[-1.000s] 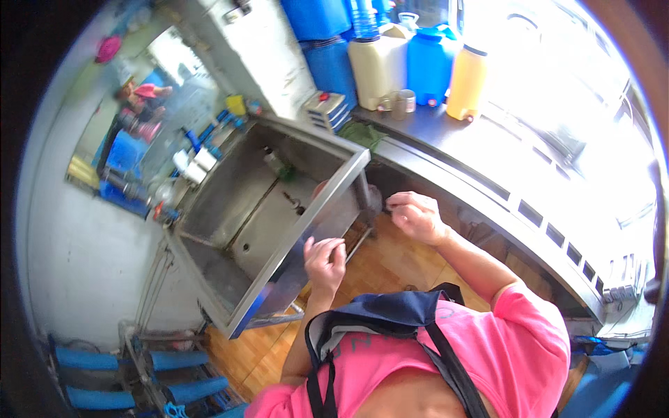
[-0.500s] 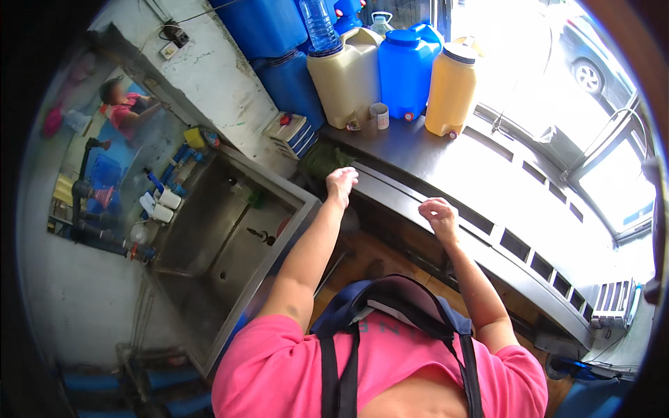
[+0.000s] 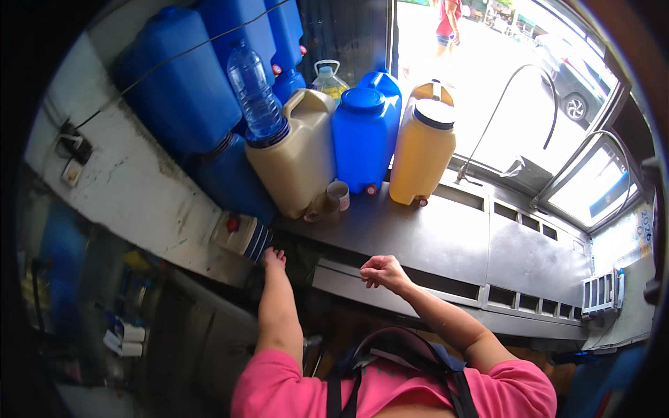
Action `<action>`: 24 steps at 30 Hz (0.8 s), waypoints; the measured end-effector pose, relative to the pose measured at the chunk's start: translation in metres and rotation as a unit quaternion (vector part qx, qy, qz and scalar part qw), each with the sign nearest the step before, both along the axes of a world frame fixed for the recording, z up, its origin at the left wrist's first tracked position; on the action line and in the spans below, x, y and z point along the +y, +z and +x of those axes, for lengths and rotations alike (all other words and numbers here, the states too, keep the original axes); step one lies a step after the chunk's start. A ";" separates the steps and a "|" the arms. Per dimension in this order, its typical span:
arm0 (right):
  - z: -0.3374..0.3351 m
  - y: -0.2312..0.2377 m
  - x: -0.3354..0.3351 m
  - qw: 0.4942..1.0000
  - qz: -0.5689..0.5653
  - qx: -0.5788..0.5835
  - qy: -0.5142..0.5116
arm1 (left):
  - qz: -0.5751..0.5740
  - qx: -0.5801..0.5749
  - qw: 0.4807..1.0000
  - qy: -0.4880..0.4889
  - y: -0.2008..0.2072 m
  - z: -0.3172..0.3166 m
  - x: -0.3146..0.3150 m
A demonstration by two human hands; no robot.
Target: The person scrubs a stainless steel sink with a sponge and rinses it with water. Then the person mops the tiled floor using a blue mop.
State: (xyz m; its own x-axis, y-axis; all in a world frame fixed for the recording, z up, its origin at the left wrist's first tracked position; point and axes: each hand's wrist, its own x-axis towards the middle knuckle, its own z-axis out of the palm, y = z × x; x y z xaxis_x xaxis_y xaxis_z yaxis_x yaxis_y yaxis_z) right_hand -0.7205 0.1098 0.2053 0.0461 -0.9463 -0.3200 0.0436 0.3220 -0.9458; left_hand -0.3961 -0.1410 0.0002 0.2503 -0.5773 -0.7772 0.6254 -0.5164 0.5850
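My left hand (image 3: 274,258) reaches out at the left end of the steel counter (image 3: 432,233). Its fingers are stretched forward beside a small white and blue box-shaped container (image 3: 244,235) with a red knob on top; whether they touch it I cannot tell. A dark green bundle (image 3: 300,261) lies just to the right of this hand. Over the counter's front ledge hangs my right hand (image 3: 385,272), fingers loosely bent and apart, nothing in them. Two cups stand farther back, a whitish one (image 3: 339,195) and a brownish see-through one (image 3: 324,208).
Along the back stand a beige jug (image 3: 300,160), a blue jug (image 3: 362,139) and a yellow jug (image 3: 421,157). A clear plastic bottle (image 3: 255,90) is upside down on the beige one. Blue containers (image 3: 181,76) are stacked left. A sink (image 3: 202,334) lies lower left.
The view has swung up and left toward the counter. My left hand has moved from beside the dark green bundle to the white and blue container. My right hand stays over the ledge.
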 end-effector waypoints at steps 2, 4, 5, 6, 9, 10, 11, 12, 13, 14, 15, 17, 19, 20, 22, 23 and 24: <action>0.003 -0.004 -0.019 1.000 0.025 -0.004 -0.008 | -0.005 0.013 1.000 0.011 -0.009 0.009 -0.014; 0.005 -0.011 -0.034 1.000 0.011 -0.002 -0.008 | 0.011 -0.004 0.999 0.032 -0.016 0.018 -0.025; 0.006 -0.016 -0.040 1.000 0.012 0.009 -0.012 | 0.017 0.007 0.999 0.043 -0.020 0.021 -0.028; 0.007 -0.020 -0.045 0.999 0.027 -0.032 -0.012 | 0.021 0.011 0.998 0.050 -0.024 0.025 -0.030; 0.011 -0.033 -0.060 0.998 0.024 -0.054 -0.016 | -0.001 0.031 0.999 0.045 -0.033 0.031 -0.031; 0.013 -0.037 -0.064 0.998 0.032 -0.052 -0.023 | -0.010 0.041 0.998 0.051 -0.034 0.032 -0.030; 0.015 -0.040 -0.068 0.998 0.024 -0.052 -0.019 | -0.015 0.039 0.998 0.053 -0.034 0.033 -0.028; 0.017 -0.043 -0.071 0.998 0.033 -0.042 -0.016 | -0.030 0.052 0.998 0.034 -0.032 0.033 -0.027; 0.018 -0.047 -0.074 0.999 0.042 -0.025 -0.014 | -0.042 0.055 0.998 0.011 -0.030 0.032 -0.025; 0.020 -0.049 -0.078 0.998 0.050 -0.036 -0.009 | -0.053 0.047 0.997 -0.012 -0.027 0.031 -0.023; 0.021 -0.052 -0.081 0.998 0.062 -0.020 -0.009 | -0.072 0.064 0.995 0.004 -0.023 0.030 -0.022; 0.022 -0.057 -0.088 0.997 0.078 0.027 -0.003 | -0.107 0.072 0.991 0.032 -0.017 0.025 -0.020; 0.023 -0.060 -0.096 0.994 0.100 0.030 -0.016 | -0.119 0.087 0.987 0.064 -0.013 0.020 -0.020; 0.023 -0.061 -0.100 0.994 0.105 0.009 -0.020 | -0.116 0.089 0.986 0.079 -0.013 0.016 -0.019; 0.025 -0.062 -0.107 0.991 0.131 -0.021 -0.028 | -0.135 0.060 0.983 0.106 -0.013 0.011 -0.018; 0.026 -0.061 -0.112 0.989 0.142 -0.033 -0.036 | -0.123 0.031 0.985 0.117 -0.013 0.008 -0.018; 0.028 -0.060 -0.115 0.989 0.143 -0.022 -0.028 | -0.136 0.054 0.978 0.147 -0.012 0.006 -0.018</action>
